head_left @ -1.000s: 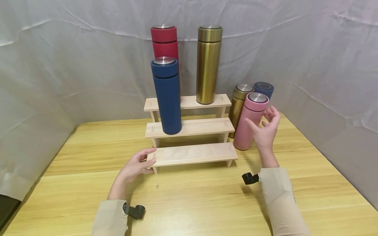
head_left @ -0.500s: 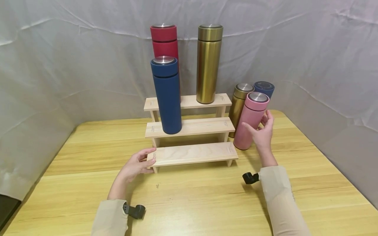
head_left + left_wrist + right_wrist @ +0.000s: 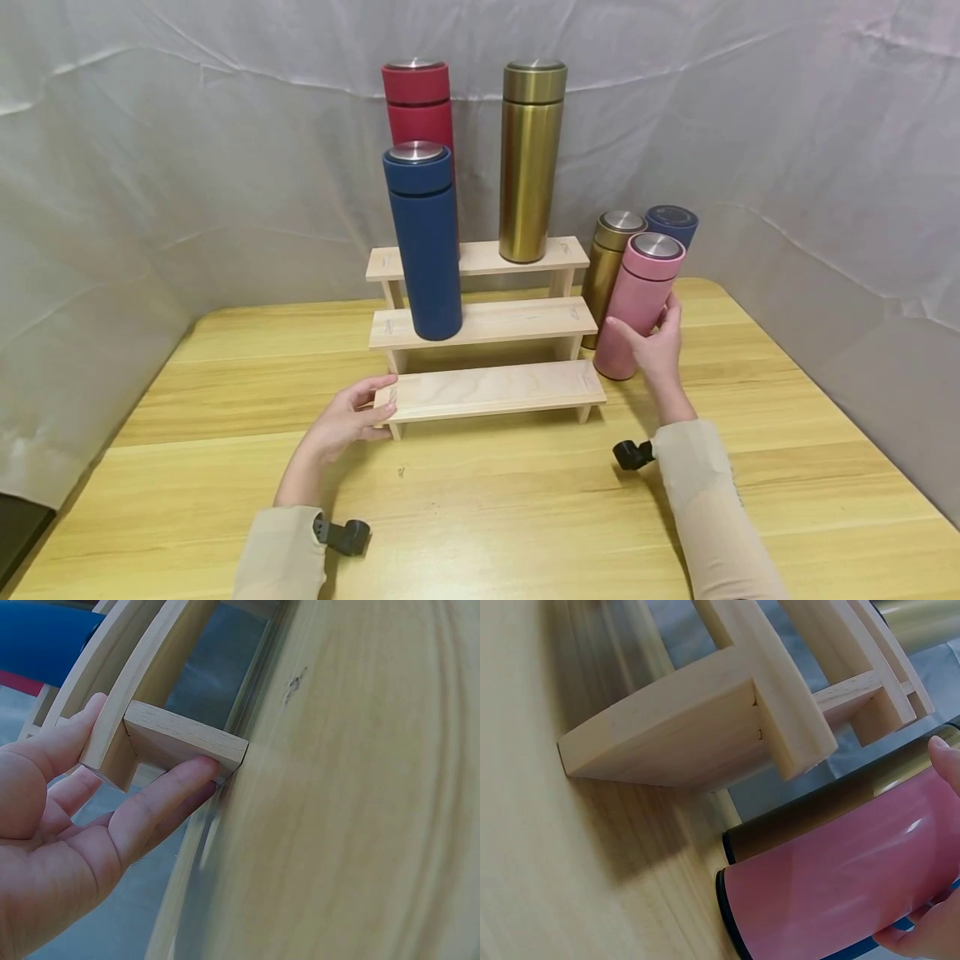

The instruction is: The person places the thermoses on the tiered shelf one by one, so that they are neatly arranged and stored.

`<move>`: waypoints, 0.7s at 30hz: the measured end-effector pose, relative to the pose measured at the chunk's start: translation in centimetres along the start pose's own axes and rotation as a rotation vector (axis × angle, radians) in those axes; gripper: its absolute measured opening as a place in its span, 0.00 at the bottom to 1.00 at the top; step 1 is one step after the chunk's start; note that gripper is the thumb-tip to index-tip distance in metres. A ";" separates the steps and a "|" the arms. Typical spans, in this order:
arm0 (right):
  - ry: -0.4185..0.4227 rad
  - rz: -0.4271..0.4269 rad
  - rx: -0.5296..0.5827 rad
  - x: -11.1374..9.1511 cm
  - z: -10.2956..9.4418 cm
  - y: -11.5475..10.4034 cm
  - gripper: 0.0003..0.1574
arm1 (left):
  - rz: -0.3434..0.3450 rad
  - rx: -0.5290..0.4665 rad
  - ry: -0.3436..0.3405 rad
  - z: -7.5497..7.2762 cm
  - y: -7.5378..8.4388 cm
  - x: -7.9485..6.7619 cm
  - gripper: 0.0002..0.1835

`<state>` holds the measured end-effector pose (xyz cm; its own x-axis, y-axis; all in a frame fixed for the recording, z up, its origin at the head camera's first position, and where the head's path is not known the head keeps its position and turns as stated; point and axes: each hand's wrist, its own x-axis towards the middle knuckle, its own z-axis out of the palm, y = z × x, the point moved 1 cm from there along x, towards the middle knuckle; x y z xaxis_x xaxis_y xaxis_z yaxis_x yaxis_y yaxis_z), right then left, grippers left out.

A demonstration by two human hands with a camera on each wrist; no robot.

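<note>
My left hand holds the left end of the lowest step of a three-step wooden stand. In the left wrist view its thumb lies at the board's edge, and its fingers press the end leg. On the right, my right hand grips a pink thermos around its lower half. The thermos leans slightly in the head view, its dark base close to the table. Behind it stand a shorter gold thermos and a dark blue thermos, both partly hidden.
A tall blue thermos stands on the middle step, left side. On the top step are a red thermos, partly covered by the blue one, and a tall gold thermos. Grey cloth hangs around the wooden table.
My right hand has moved in and down from beside the pink thermos, and its fingers have closed around it. The left hand keeps its place on the stand.
</note>
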<state>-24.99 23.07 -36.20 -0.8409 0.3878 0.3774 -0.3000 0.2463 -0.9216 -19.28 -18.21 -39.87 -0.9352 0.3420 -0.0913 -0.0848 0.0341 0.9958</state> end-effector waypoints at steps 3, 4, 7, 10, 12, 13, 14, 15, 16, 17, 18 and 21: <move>-0.006 0.035 -0.002 0.0 0.0 0.0 0.54 | -0.001 0.000 0.001 0.0 0.0 0.0 0.28; -0.007 0.044 -0.004 0.0 0.0 0.0 0.54 | -0.001 0.001 0.001 0.0 0.0 0.0 0.28; -0.005 0.067 -0.016 -0.1 0.0 -0.3 0.52 | 0.001 0.003 0.000 0.0 0.0 0.0 0.28; -0.002 0.074 -0.026 -0.2 -0.1 -0.6 0.50 | 0.001 0.005 0.001 0.0 0.1 0.0 0.28; 0.002 0.076 -0.021 -0.2 -0.1 -0.6 0.50 | 0.001 0.006 0.002 0.0 0.0 0.0 0.28; 0.004 0.076 -0.023 -0.3 -0.1 -0.7 0.50 | 0.001 0.007 0.002 0.1 0.0 0.0 0.28; 0.008 0.073 -0.022 -0.1 -0.1 -0.3 0.50 | -0.001 0.007 0.003 0.1 0.0 0.0 0.28; 0.012 0.072 -0.023 0.0 -0.1 0.0 0.50 | -0.001 0.008 0.003 0.1 0.1 0.0 0.28; 0.016 0.072 -0.024 0.0 -0.1 -0.1 0.49 | -0.001 0.008 0.003 0.1 0.1 0.0 0.28; 0.019 0.073 -0.027 0.0 -0.1 -0.1 0.49 | -0.001 0.009 0.003 0.1 0.1 0.0 0.28; 0.022 0.075 -0.030 0.0 -0.1 -0.1 0.49 | 0.000 0.009 0.003 0.1 0.1 0.0 0.28; 0.028 0.077 -0.036 -0.1 -0.1 -0.3 0.49 | -0.001 0.008 0.005 0.1 0.0 0.0 0.28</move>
<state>-24.78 23.06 -35.95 -0.8479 0.4311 0.3087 -0.2186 0.2462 -0.9442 -19.26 -18.15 -39.86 -0.9368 0.3376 -0.0922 -0.0830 0.0416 0.9957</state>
